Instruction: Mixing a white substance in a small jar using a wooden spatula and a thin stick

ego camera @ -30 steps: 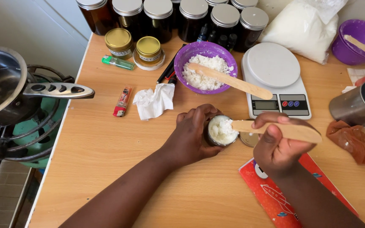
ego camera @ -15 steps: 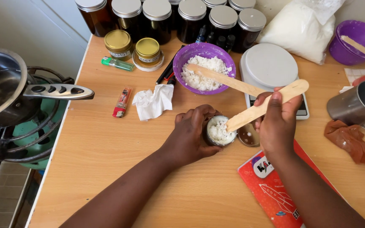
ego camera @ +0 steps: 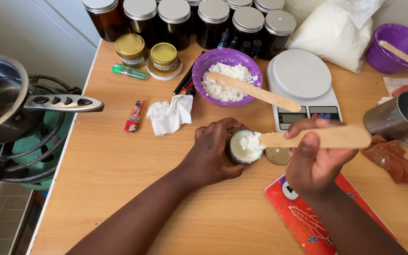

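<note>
The left hand (ego camera: 213, 153) wraps around a small jar (ego camera: 242, 147) standing on the wooden bench (ego camera: 95, 179). The right hand (ego camera: 315, 163) has a firm grip on a flat wooden stick (ego camera: 322, 137), its tip in the white flakes at the jar's mouth (more flakes fill the purple bowl (ego camera: 227, 78) behind). A kitchen scale (ego camera: 303, 87) sits just beside.

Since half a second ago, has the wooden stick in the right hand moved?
Yes. The wooden stick in the right hand swung down from across the scale to lie level, tip at the small jar.
</note>
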